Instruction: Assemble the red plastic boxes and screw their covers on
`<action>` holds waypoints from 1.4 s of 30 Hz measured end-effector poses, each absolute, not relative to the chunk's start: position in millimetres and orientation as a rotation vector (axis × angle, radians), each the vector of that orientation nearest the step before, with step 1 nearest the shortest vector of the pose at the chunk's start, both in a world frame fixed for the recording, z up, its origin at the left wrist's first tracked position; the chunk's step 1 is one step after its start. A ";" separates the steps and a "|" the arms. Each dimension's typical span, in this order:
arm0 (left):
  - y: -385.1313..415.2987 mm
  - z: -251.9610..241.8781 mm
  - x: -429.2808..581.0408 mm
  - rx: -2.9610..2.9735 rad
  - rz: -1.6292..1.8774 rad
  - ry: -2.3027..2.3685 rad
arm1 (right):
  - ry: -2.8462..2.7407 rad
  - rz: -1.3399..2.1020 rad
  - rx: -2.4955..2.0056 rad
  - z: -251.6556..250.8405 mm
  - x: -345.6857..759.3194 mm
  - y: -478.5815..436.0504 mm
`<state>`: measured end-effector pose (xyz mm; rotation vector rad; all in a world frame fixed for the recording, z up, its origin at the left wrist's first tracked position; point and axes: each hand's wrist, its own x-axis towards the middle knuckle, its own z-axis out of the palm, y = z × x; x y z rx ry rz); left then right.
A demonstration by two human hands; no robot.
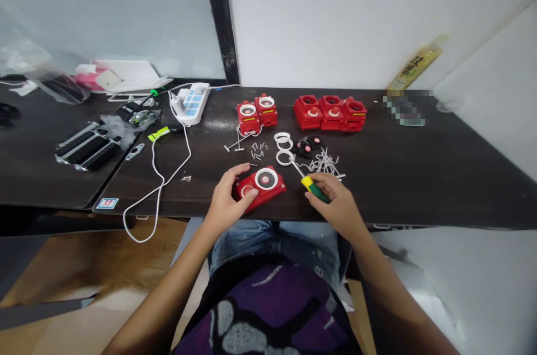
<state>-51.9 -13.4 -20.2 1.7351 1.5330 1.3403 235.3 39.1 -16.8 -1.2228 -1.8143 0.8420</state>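
Note:
My left hand [231, 198] grips the left end of a red alarm box [274, 191] at the table's front edge. The box has a round black centre inside a white ring, and my thumb lies over its lower round part. In my right hand [335, 201] is a screwdriver [312, 185] with a green and yellow handle. Its shaft points up and left, the tip close to loose white rings [285, 158]. Small screws [257, 151] lie scattered beyond the box. Black round parts [308, 146] and white T-shaped pieces [327, 162] rest beyond the screwdriver.
Two red boxes with white rings [257, 113] stand farther back, and three without rings [330, 113] are to their right. On the left are a white power strip [195, 103], a looping white cable [161, 176] and black cylinders [89, 145]. A yellow packet [415, 67] leans at the back right.

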 end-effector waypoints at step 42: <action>-0.1 -20.3 -76.7 1.938 0.946 1.169 | -2.026 0.586 -1.042 84.2 181.1 60.0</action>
